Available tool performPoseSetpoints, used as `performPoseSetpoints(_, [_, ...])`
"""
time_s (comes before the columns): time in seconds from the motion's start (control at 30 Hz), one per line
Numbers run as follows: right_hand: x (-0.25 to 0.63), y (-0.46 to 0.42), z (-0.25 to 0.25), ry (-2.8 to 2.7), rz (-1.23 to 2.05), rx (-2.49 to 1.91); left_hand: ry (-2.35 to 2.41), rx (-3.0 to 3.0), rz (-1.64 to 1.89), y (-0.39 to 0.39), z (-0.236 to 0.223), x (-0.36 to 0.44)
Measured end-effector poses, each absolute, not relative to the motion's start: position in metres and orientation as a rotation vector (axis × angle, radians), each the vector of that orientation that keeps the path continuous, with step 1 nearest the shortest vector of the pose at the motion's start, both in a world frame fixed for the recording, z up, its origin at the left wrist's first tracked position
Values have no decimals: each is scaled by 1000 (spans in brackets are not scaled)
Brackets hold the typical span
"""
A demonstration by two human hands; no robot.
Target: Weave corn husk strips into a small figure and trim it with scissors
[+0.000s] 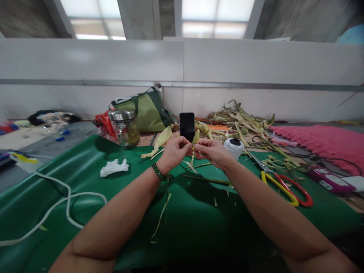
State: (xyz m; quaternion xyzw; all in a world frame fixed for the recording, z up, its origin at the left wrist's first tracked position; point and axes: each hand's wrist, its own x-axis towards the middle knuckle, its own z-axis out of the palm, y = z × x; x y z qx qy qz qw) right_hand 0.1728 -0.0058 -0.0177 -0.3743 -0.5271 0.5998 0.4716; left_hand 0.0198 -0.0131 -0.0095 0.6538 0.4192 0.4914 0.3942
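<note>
My left hand (175,152) and my right hand (212,152) meet above the middle of the green mat (182,220). Both are closed, fingertips pinching a small piece of pale green corn husk (196,136) that sticks up between them. Below the fingers hangs a thin knotted or braided husk strip (192,157). A green bead bracelet circles my left wrist. Just behind the hands stands a phone (187,125) with a dark screen. Left of my left hand lies a larger husk (162,140). Loose strips and a long green stalk (207,179) lie under my hands.
Scissors (280,182) with red and yellow handles and a white spool (233,146) are on the right. Behind them is a heap of dried husks (241,121). A glass jar (125,129), crumpled white tissue (114,167) and a white cable (68,197) lie left.
</note>
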Motion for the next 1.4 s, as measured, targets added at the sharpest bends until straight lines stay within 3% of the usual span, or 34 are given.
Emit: performPoseSetpoints(1.4, [170,-6,-17,-1222,1513,-929,1029,1618,1191,-11,-11,19])
